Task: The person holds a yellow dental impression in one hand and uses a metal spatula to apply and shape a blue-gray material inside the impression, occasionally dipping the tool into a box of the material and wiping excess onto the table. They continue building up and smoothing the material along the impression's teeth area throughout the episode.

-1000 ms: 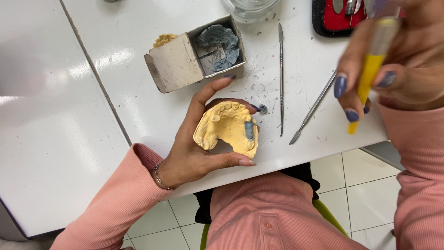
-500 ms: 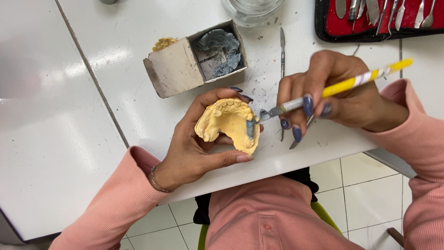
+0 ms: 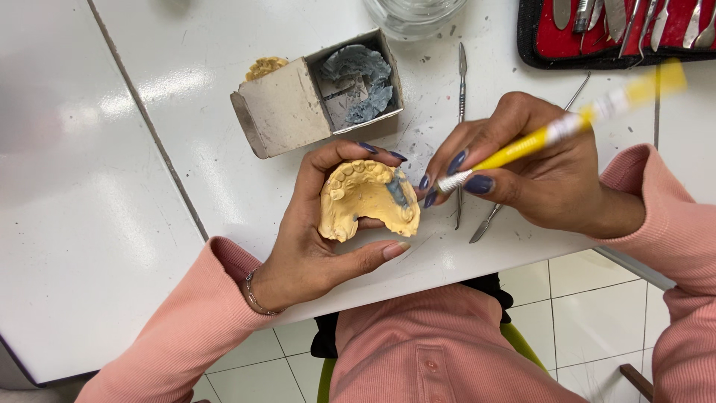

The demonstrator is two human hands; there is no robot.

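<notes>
While open, small box (image 3: 287, 116) (grey wax (image 3: 358, 82) inside) beside left hand (image 3: 317, 239).

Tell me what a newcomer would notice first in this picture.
The yellow plaster dental cast stands out at the centre, held in the left hand at the white table's edge. The right hand holds a yellow-handled tool against the cast's grey patch. Behind them sits a small open box of grey material.

White glossy table (image 3: 112, 224) with a dark seam running diagonally – bright glare from overhead light; below its edge, pale tiled floor (image 3: 589, 313) with dark grout lines.
</notes>
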